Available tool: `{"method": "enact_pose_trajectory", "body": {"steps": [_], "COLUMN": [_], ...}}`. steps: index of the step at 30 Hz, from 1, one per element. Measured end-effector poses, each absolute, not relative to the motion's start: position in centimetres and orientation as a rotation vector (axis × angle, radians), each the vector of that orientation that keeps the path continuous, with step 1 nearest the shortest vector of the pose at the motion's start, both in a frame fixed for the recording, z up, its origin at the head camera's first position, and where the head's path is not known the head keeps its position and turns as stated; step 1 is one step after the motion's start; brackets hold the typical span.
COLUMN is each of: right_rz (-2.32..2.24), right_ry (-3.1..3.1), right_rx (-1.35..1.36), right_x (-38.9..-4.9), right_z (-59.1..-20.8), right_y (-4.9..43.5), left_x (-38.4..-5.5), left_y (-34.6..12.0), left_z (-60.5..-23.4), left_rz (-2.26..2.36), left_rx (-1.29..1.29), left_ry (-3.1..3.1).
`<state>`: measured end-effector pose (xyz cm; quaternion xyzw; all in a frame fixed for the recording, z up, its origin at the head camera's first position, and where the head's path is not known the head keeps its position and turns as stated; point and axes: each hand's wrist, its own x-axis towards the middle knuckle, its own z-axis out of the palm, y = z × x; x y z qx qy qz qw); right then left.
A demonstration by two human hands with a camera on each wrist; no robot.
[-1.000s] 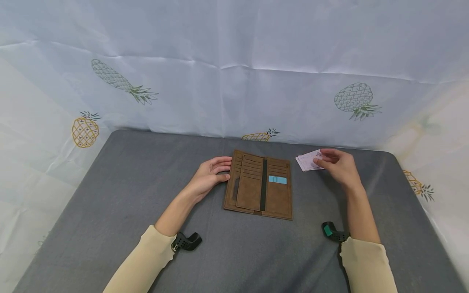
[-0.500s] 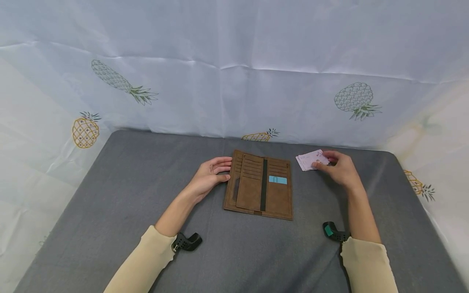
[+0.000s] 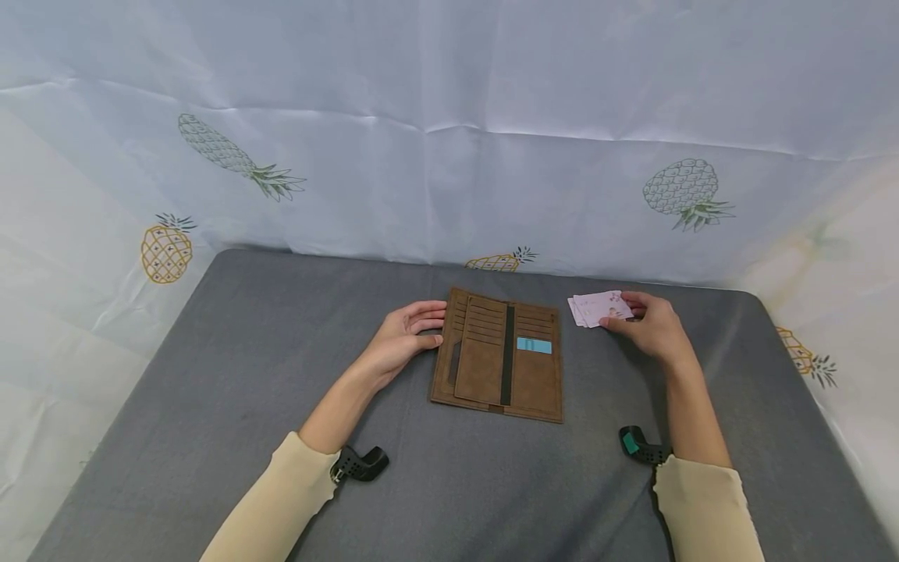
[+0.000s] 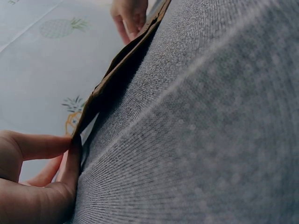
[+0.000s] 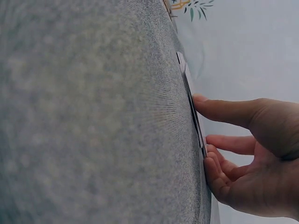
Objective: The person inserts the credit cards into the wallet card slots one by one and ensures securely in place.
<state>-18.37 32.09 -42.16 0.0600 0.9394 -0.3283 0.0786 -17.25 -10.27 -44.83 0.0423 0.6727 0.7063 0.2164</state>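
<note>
A brown bifold wallet point(image 3: 480, 375) lies spread flat, with rows of card slots and a blue card point(image 3: 534, 345) in its right half. At its left edge my left hand point(image 3: 395, 343) holds the rim between thumb and fingers; the left wrist view shows the wallet's edge point(image 4: 105, 81) slightly raised off the cloth. To the wallet's right lie pale pink printed cards point(image 3: 597, 307), loosely stacked. My right hand point(image 3: 655, 328) pinches the top one, thumb at its near edge and fingers at its right end. Seen edge-on in the right wrist view, the cards point(image 5: 186, 77) lie low against the cloth.
A grey cloth point(image 3: 281, 351) covers the table. White curtains point(image 3: 421, 179) with pineapple prints hang behind it and at the sides. Each wrist wears a black camera mount point(image 3: 360, 464) near the beige sleeve cuff point(image 3: 309, 464).
The top pink card has turned slightly on the stack as my right thumb and fingers shifted to its near and right edges. My left hand and the wallet have stayed in place.
</note>
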Motion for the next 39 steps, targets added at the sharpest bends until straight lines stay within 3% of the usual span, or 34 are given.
{"method": "enact_pose_trajectory", "body": {"steps": [24, 39], "right_rz": [-1.096, -1.413], "right_ry": [2.809, 2.664], "right_rx": [0.211, 0.204], "right_x": [-18.3, -17.9], "right_z": [-42.2, -42.7], "right_y": [32.4, 34.2], "left_x": [-17.2, -17.1], "left_y": [-10.3, -10.2], "left_z": [-44.7, -44.7], "left_rz": [1.963, 1.948], "left_rx": [0.105, 0.109], "left_ry": [1.864, 1.872]}}
